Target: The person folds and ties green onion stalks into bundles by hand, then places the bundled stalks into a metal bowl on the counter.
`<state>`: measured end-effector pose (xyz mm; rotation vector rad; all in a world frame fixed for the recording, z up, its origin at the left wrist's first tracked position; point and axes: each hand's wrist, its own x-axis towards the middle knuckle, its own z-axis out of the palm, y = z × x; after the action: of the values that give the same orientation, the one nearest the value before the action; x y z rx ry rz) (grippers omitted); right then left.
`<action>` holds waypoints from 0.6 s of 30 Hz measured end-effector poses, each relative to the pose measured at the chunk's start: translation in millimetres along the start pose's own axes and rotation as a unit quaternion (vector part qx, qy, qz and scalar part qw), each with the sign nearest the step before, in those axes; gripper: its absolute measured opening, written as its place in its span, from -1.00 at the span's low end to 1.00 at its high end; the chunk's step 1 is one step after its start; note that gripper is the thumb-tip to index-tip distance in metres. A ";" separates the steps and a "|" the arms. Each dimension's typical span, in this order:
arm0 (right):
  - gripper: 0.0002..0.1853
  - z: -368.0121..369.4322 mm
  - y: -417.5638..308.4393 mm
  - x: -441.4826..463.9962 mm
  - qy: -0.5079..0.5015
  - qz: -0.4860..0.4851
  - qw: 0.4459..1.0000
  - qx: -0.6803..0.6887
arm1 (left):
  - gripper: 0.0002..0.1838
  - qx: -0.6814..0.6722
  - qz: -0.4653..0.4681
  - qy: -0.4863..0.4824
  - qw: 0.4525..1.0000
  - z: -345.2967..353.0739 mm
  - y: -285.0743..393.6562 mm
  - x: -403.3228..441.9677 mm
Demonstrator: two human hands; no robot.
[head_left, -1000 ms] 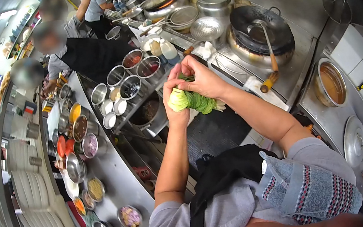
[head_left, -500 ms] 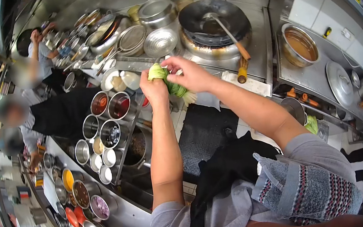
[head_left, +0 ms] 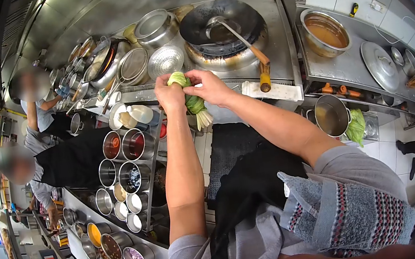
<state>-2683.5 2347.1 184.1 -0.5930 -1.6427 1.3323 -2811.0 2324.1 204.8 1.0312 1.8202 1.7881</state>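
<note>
Between my two hands, over the floor gap in front of the stove, is a bundle of leafy greens [head_left: 195, 104]. Its rounded pale-green end points up, and whitish cut stems fan out below. My left hand [head_left: 169, 94] is wrapped round the upper part of the bundle. The fingers of my right hand [head_left: 210, 90] close on its top right side, with the thumb near the leaves. Just beyond sit a perforated metal strainer [head_left: 166, 61] and a black wok [head_left: 193, 28] with a ladle [head_left: 236, 32] resting in it.
Metal containers of sauces [head_left: 133, 144] and seasonings stand left. At right are a pot of brown liquid [head_left: 325, 32], a lid [head_left: 380, 65], another pot [head_left: 332, 116] and a green leaf [head_left: 357, 127]. Two co-workers in black aprons [head_left: 76, 154] stand at far left.
My view has shifted, so the wok and stove sit further left in the picture. The right hand has come in closer around the greens, and the white stems now show more fully.
</note>
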 end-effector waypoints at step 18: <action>-0.66 5.3 26.2 -46.1 -0.001 0.119 0.961 -0.249 | -0.83 0.116 -0.064 -0.075 0.988 -14.4 -44.2 -61.4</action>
<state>-2670.9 2314.9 143.6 -1.1160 -1.9688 1.0773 -2791.3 2273.5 150.2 1.0738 1.9843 1.4098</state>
